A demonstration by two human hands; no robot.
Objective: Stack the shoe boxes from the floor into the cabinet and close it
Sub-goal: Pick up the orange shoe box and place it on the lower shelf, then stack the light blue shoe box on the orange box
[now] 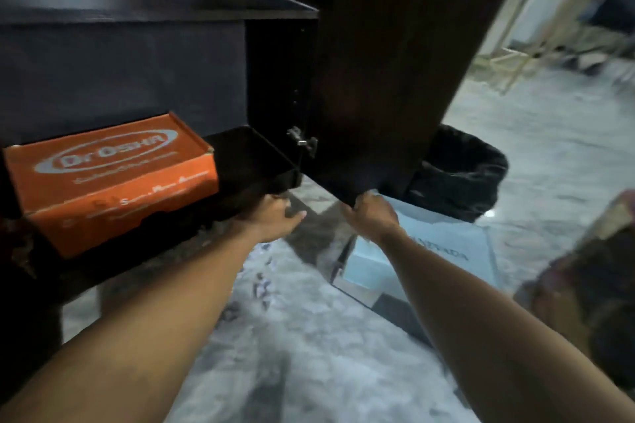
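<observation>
From the head view, our right hand (372,213) curls around the bottom corner of the open cabinet door (395,79); our left hand (275,216), loosely curled, holds nothing below the shelf edge. The orange shoe box (117,178) sits inside on the bottom shelf; a pale blue box (443,251) waits on the floor. We judge we should swing the door wide before lifting it.

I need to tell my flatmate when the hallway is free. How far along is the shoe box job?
One orange shoe box already sits on the cabinet's bottom shelf. The right hand grips the open door's lower edge; the left hand is at the shelf's front edge. A light blue box remains on the floor, so stacking and closing remain.
</observation>
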